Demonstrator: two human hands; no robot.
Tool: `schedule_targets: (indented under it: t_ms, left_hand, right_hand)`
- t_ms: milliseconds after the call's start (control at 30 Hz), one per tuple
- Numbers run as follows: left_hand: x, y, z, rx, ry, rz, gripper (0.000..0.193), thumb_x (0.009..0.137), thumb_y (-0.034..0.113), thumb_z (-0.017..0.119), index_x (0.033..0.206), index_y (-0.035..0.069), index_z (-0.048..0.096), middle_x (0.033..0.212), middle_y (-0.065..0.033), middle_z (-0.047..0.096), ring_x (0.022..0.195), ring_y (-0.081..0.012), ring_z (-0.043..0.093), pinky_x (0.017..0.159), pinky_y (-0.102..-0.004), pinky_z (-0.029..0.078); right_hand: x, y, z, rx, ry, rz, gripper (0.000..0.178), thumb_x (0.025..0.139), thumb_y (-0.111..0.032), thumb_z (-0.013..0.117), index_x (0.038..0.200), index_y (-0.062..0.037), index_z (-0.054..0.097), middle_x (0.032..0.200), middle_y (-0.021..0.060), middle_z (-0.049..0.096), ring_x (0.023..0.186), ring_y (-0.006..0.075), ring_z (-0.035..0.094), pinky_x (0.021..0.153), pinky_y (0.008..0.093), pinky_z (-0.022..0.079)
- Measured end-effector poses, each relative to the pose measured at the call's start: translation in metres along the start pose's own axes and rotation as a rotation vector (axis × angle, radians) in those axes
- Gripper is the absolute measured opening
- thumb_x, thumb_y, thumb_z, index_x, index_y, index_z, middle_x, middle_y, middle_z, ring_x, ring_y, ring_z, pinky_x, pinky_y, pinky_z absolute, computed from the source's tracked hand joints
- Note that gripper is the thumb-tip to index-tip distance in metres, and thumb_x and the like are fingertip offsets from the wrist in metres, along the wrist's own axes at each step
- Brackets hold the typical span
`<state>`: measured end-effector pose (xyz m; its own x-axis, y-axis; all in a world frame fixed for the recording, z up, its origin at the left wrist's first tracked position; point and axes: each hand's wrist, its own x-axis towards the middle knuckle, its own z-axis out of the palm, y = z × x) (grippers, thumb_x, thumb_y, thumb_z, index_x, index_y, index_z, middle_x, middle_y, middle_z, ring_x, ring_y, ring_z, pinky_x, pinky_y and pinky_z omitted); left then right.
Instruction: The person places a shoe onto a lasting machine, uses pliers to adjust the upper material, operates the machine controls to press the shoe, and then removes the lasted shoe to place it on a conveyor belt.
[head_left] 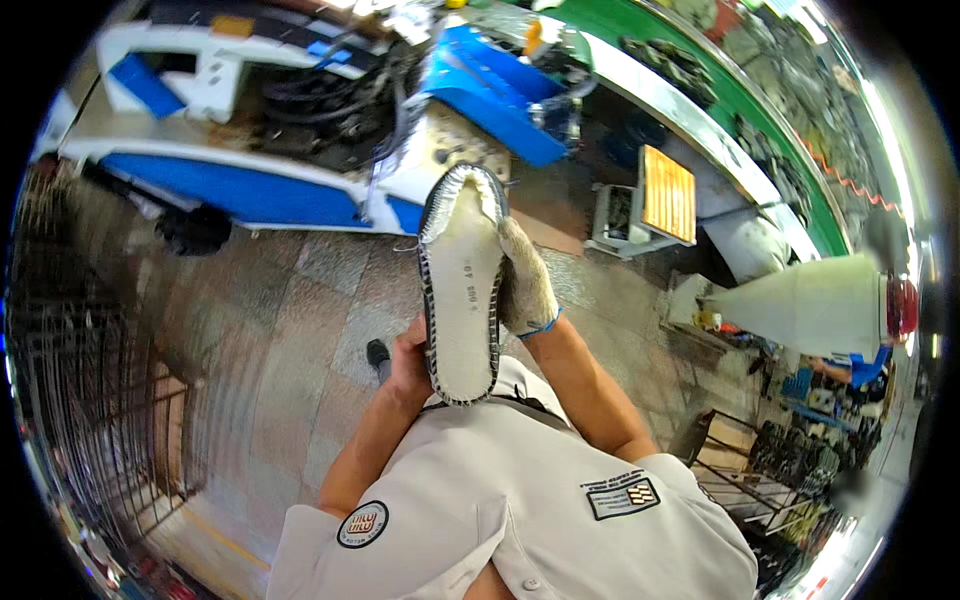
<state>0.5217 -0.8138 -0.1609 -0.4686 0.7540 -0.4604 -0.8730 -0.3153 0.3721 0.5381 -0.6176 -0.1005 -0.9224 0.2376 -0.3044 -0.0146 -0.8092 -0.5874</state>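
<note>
Head view: shoe (463, 290) held sole-up in front of the chest, toe pointing away toward the blue machine (300, 190). Left hand (408, 362), bare, grips the heel end on the shoe's left edge. Right hand (527, 285), in a worn glove, is closed on the shoe's right side near the middle. Floor tiles (290, 330) lie left of the shoe, wire rack (90, 420) further left. White cone (800, 305) well right of the shoe.
</note>
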Motion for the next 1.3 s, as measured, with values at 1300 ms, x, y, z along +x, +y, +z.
schedule_targets:
  t_ms: [1300]
  left_hand:
    - [0.583,-0.024,0.47,1.188,0.311,0.44,0.039,0.097,0.021,0.075,0.122,-0.007,0.066,0.106,-0.0107,0.073,0.089,-0.0142,0.07,0.077,-0.0254,0.056]
  right_hand:
    - [0.308,-0.53,-0.325,0.525,0.14,0.18,0.073,0.092,-0.066,0.05,0.134,-0.0075,0.062,0.117,0.0184,0.071,0.098,0.0334,0.072,0.091,0.0466,0.062]
